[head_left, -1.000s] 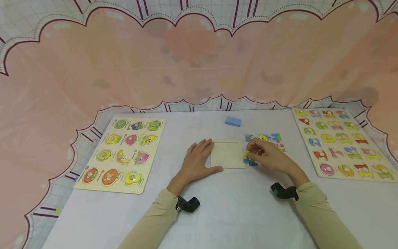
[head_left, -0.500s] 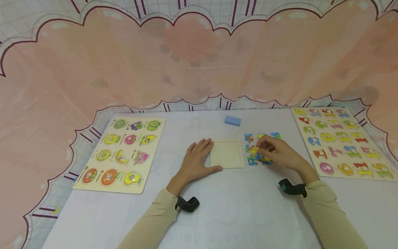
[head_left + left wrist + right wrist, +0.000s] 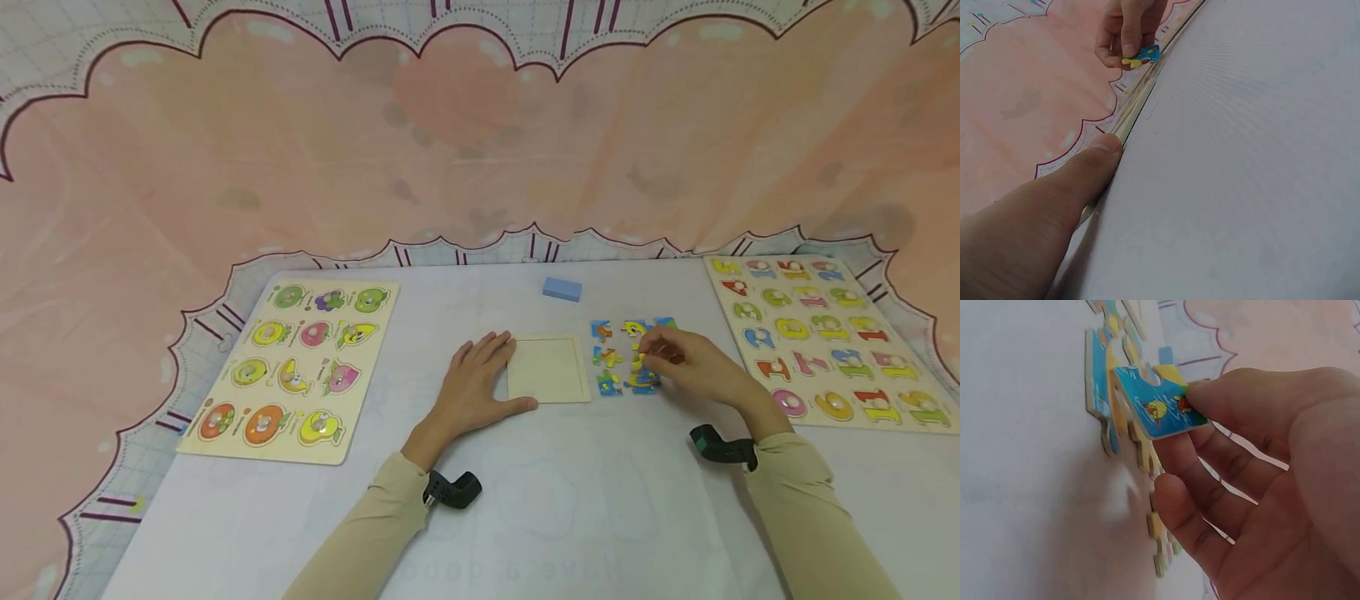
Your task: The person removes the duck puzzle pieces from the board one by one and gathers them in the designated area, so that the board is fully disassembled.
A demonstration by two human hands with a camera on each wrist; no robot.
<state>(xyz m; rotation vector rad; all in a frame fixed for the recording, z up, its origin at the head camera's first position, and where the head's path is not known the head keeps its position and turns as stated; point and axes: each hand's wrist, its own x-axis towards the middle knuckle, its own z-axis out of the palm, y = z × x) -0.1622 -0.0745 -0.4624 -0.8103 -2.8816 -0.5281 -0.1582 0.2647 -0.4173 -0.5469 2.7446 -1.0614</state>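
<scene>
My left hand (image 3: 480, 383) lies with fingers spread at the left side of a shallow wooden puzzle tray (image 3: 551, 371), its thumb along the near edge. In the left wrist view that thumb (image 3: 1094, 165) presses on the tray's edge. My right hand (image 3: 697, 367) pinches a jigsaw puzzle piece (image 3: 1163, 409) between thumb and fingers; the piece is blue with yellow and small cartoon animals. It is held tilted, over several loose puzzle pieces (image 3: 609, 384) to the right of the tray. My right hand hides part of these pieces in the head view.
A fruit peg board (image 3: 288, 375) lies on the left of the white table (image 3: 570, 500). On the right is a number peg board (image 3: 825, 342). A blue block (image 3: 562, 289) sits behind the tray. A patterned curtain (image 3: 480, 150) hangs at the back.
My right hand has moved right, away from the tray's edge and across the loose pieces, uncovering those on the left. My left hand has stayed in place on the tray.
</scene>
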